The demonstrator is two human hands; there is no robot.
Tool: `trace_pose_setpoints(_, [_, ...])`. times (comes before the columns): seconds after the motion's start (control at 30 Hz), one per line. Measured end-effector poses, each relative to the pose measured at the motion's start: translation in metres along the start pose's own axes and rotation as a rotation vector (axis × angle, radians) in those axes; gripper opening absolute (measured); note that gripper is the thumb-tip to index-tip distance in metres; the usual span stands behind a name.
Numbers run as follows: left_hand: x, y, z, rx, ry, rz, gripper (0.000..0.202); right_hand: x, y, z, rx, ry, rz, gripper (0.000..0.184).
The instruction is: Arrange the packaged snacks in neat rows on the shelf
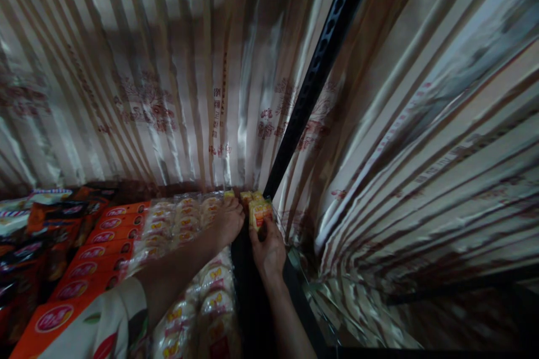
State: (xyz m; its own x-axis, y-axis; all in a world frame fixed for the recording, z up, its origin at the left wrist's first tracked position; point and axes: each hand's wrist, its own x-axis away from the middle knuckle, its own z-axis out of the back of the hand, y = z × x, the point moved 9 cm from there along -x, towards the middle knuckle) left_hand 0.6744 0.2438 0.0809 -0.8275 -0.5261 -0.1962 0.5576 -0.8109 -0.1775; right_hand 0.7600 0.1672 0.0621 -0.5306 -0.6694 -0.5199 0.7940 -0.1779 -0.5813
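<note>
My right hand (268, 249) is closed round a small yellow and orange packet (258, 212) at the back of a dark shelf gap (248, 291). More small yellow packets (246, 197) stand just behind it. My left hand (228, 220) reaches in beside it, its fingers curled over the clear-wrapped biscuit packs (185, 219); what its fingers hold, if anything, is hidden. A floral sleeve covers my left upper arm.
Orange boxes (90, 261) lie in rows at the left, with dark red snack bags (37, 241) beyond them. A black perforated upright (320, 67) rises from the shelf. Striped printed sheeting (160, 78) hangs behind and to the right.
</note>
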Motion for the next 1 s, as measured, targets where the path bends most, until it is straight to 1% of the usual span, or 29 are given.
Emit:
trace_pose_setpoints(0.23, [-0.004,-0.006,-0.004,0.054,-0.014,-0.055,0.021,-0.001,-0.001,0.001,-0.009,0.009,-0.006,0.047])
trace_pose_setpoints(0.57, [-0.008,-0.014,-0.011,0.087,-0.054,-0.06,0.023,-0.002,-0.004,0.004,-0.017,0.007,0.009,0.046])
trace_pose_setpoints(0.87, [-0.007,-0.011,0.001,0.101,-0.04,-0.098,0.027,-0.001,-0.002,0.004,-0.007,0.02,-0.018,0.047])
trace_pose_setpoints(1.0, [-0.009,-0.012,0.0,0.112,-0.044,-0.102,0.03,-0.002,-0.002,0.004,-0.01,0.004,-0.017,0.048])
